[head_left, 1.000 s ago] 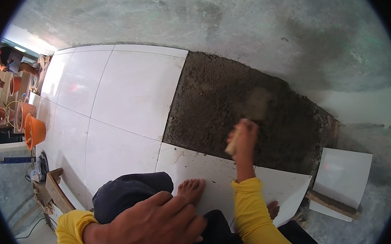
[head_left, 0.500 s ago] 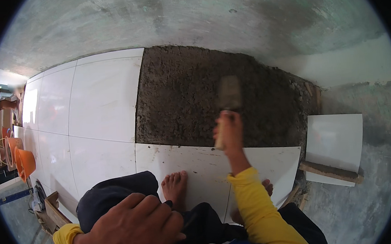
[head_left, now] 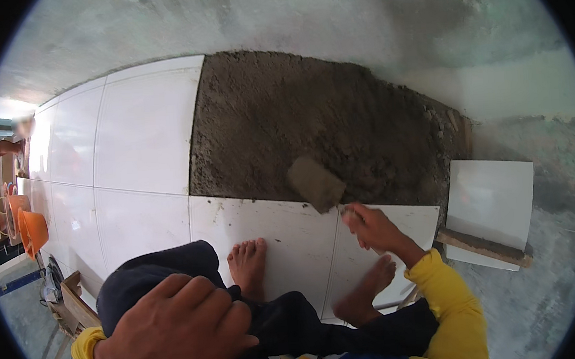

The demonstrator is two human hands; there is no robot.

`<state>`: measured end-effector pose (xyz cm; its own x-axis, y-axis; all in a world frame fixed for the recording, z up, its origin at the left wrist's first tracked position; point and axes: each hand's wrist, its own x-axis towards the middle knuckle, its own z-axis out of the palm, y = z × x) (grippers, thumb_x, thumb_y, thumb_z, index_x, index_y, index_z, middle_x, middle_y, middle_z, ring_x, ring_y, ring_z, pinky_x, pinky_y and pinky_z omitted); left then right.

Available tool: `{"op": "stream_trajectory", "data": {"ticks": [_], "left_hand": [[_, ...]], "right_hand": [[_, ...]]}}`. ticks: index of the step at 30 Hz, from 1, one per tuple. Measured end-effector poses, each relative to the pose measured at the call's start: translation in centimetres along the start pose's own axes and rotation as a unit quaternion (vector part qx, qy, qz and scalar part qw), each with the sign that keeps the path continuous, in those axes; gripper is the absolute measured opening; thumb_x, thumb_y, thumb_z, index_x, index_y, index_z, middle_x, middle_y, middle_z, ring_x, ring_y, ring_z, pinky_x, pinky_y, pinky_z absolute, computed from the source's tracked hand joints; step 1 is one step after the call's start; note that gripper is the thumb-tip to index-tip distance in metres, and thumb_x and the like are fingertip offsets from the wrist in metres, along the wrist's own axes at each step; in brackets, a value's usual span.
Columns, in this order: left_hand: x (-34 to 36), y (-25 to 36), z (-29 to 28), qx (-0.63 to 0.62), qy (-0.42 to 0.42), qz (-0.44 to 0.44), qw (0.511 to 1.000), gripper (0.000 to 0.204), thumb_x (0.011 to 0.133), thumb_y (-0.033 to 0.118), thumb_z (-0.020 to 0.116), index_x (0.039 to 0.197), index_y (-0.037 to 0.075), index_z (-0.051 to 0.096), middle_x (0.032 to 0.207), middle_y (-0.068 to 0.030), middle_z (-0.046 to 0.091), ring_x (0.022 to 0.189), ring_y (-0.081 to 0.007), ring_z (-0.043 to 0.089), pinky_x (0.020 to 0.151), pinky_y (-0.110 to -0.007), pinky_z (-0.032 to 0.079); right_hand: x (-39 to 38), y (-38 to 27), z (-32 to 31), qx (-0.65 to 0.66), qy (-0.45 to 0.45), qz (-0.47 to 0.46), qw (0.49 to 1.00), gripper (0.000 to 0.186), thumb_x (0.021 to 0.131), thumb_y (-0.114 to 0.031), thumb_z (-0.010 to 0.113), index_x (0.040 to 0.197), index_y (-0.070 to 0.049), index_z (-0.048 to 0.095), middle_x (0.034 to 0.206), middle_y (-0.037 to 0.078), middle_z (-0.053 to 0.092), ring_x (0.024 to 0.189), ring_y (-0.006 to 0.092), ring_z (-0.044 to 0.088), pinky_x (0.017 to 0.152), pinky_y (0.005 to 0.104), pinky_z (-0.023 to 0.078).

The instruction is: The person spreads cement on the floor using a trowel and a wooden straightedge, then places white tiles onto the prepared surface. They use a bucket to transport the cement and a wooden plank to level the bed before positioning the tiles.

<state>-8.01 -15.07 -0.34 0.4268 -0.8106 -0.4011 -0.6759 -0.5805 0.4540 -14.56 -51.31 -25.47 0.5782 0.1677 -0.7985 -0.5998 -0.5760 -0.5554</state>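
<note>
My right hand (head_left: 369,228) grips a mortar-coated trowel (head_left: 316,183) by its handle. The blade rests at the lower edge of a dark bed of wet mortar (head_left: 309,111), bordering white floor tiles (head_left: 138,143) on the left and below. My left hand (head_left: 178,327) lies over my dark-trousered knee with its fingers curled; whatever is inside them is hidden. Both bare feet show on the tiles below the bed.
A grey plastered wall (head_left: 276,13) runs behind the mortar. Loose white tiles (head_left: 489,202) with a wooden batten (head_left: 482,246) lie at the right. Orange buckets (head_left: 32,231), a wooden piece (head_left: 73,301) and another person's limbs (head_left: 8,147) are at the far left.
My right hand and the trowel have swung down and right from the middle of the mortar to its near edge. The view has shifted slightly; my left hand stays on my knee.
</note>
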Motion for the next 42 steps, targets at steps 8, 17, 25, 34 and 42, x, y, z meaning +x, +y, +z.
{"op": "stream_trajectory", "data": {"ticks": [8,17,25,34,42], "left_hand": [[0.8,0.6,-0.2,-0.008,0.010,-0.006,1.000,0.033,0.094,0.042,0.077,0.094,0.010,0.068,0.085,-0.0043,0.065,0.083,-0.0199,0.064,0.080,-0.035,0.054],[0.5,-0.7,0.0,-0.014,-0.024,0.027,0.999,0.032,0.102,0.041,0.066,0.092,0.011,0.062,0.086,-0.0034,0.062,0.087,-0.0197,0.063,0.085,-0.035,0.053],[-0.5,-1.3,1.1,0.010,0.041,0.057,0.997,0.029,0.102,0.038,0.066,0.093,0.011,0.061,0.084,-0.0025,0.058,0.084,-0.0182,0.061,0.081,-0.033,0.053],[-1.0,-1.7,1.8,-0.038,0.063,0.059,0.996,0.025,0.100,0.034,0.068,0.091,0.011,0.061,0.081,0.0004,0.056,0.078,-0.0158,0.058,0.076,-0.030,0.052],[-1.7,-1.1,0.9,-0.011,0.096,0.061,0.993,0.014,0.086,0.021,0.071,0.088,0.010,0.062,0.079,0.0015,0.055,0.077,-0.0137,0.055,0.070,-0.028,0.048]], "right_hand": [[0.4,6.7,-5.9,0.104,0.221,0.038,0.969,0.038,0.112,-0.045,0.048,0.122,-0.010,0.059,0.081,0.010,0.065,0.066,0.0217,0.066,0.060,0.0381,0.054],[3.5,0.9,1.7,0.336,0.135,0.011,0.932,0.047,0.113,-0.051,0.045,0.116,-0.005,0.056,0.076,0.004,0.057,0.054,0.0139,0.055,0.049,0.0315,0.048],[11.5,-10.7,11.3,0.277,0.078,-0.022,0.957,0.044,0.113,-0.050,0.048,0.119,-0.007,0.054,0.078,0.008,0.061,0.054,0.0143,0.060,0.046,0.0318,0.050],[12.9,-7.8,18.2,-0.068,0.167,-0.197,0.964,0.045,0.110,-0.038,0.055,0.125,0.003,0.047,0.090,0.029,0.070,0.081,0.0463,0.072,0.072,0.0543,0.056],[10.6,-9.3,14.8,0.060,0.103,-0.108,0.987,0.038,0.107,-0.028,0.058,0.128,0.001,0.046,0.110,0.033,0.068,0.102,0.0501,0.071,0.087,0.0556,0.054]]}}
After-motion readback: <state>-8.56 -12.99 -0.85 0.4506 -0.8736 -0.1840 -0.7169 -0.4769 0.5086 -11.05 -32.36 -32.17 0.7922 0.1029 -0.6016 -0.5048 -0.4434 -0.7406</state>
